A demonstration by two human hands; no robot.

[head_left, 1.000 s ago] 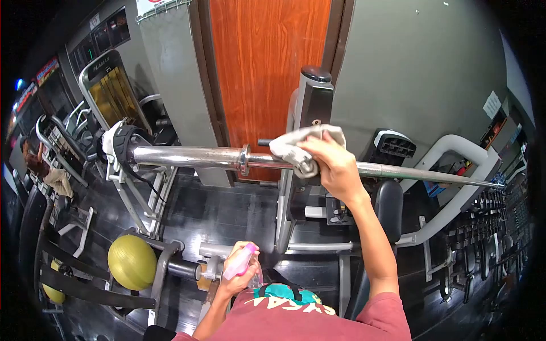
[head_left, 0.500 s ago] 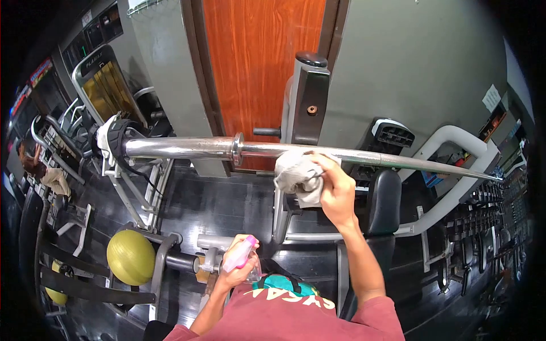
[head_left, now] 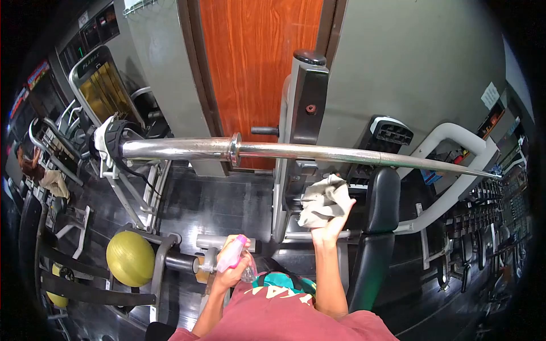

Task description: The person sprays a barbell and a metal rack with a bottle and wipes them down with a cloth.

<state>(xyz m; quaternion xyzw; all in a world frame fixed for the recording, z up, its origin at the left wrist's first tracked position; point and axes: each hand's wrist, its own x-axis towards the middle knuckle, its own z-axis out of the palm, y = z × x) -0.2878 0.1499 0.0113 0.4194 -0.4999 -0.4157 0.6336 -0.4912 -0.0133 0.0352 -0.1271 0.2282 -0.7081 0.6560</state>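
Note:
My left hand (head_left: 229, 275) is wrapped round a clear spray bottle (head_left: 231, 256) with a pink and white head, held low in front of my body. A crumpled off-white cloth (head_left: 324, 202) rests in my right hand (head_left: 328, 234), which is turned palm up with its fingers mostly hidden by the cloth. Above both hands a chrome barbell (head_left: 313, 152) runs across the view, its thick sleeve at the left. The cloth is below the bar and apart from it. A black strap (head_left: 115, 142) is looped over the sleeve's left end.
A black padded bench (head_left: 372, 250) stands right of my right arm. Behind the bar is an upright rack post (head_left: 309, 102) before an orange wooden door (head_left: 256, 68). A yellow exercise ball (head_left: 131, 258) sits at lower left. Dumbbell racks (head_left: 478, 219) line the right side.
My right hand has come down off the bar with the cloth and turned palm up, opening the cloth out somewhat. The left hand keeps the spray bottle in nearly the same place.

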